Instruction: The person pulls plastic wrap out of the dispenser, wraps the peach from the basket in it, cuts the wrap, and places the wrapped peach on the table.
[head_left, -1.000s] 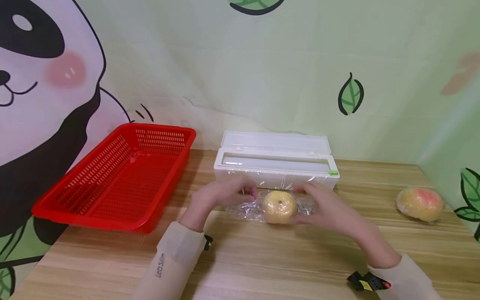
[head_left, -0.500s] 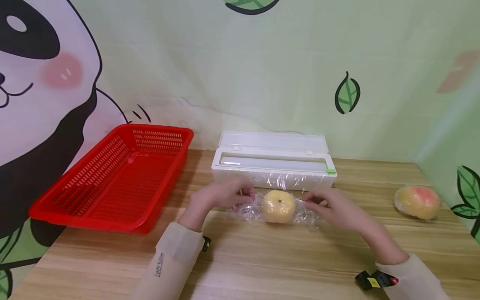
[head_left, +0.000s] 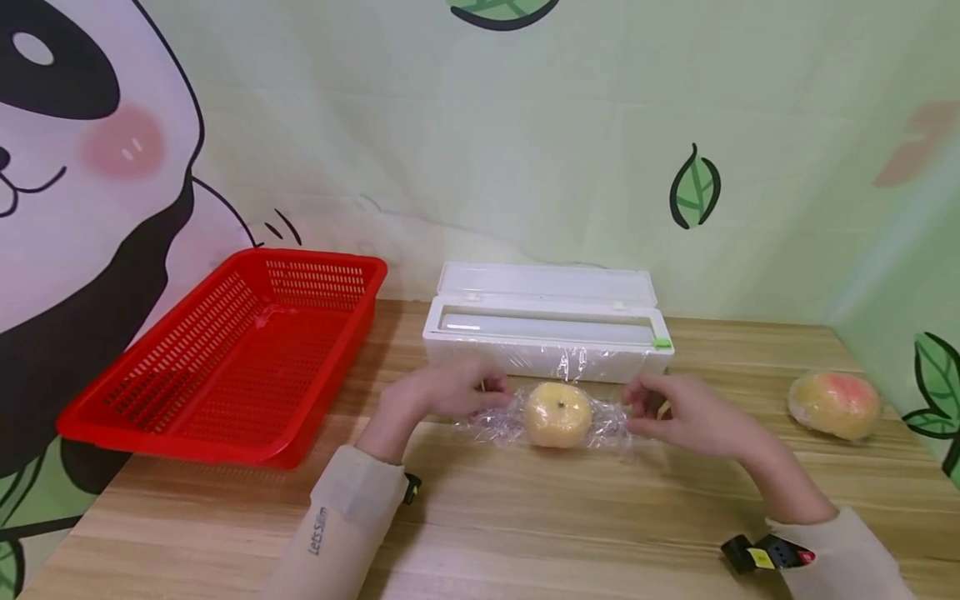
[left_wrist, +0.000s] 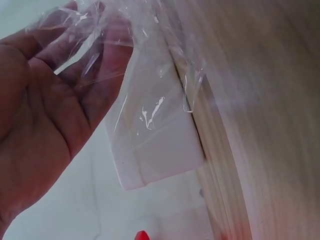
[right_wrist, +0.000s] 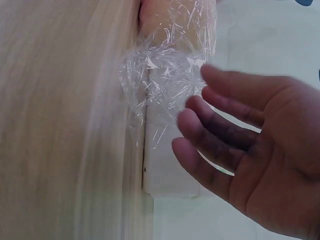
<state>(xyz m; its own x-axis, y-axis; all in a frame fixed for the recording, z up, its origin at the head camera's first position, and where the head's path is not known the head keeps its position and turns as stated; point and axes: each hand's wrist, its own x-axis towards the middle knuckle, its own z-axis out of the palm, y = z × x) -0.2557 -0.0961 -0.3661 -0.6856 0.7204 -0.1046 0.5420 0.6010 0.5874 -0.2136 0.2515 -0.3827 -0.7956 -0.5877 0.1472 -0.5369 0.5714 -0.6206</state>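
A round yellow fruit [head_left: 558, 414] wrapped in clear plastic film sits on the table between my two hands. Loose ends of the cling film [head_left: 498, 421] spread out to its left and right. On the left, my left hand [head_left: 450, 390] is at the film with fingers loosely bent; the left wrist view shows film [left_wrist: 150, 110] lying across those fingers. To the right of the fruit, my right hand [head_left: 686, 412] is beside the other film end with relaxed, curved fingers. Nothing shows between them in the right wrist view, where crumpled film lies just beyond the fingertips.
Behind the fruit stands a white cling film dispenser [head_left: 551, 358], lid raised, with a green slider [head_left: 662, 342]. A red plastic basket [head_left: 240, 367] occupies the left. Far right on the wooden table [head_left: 570, 533] lies another wrapped yellow-and-pink fruit [head_left: 835, 404].
My right hand has moved right, from beside the fruit to the film's right end, then slightly clear of it. The left hand has hardly moved, and the fruit stays in place.
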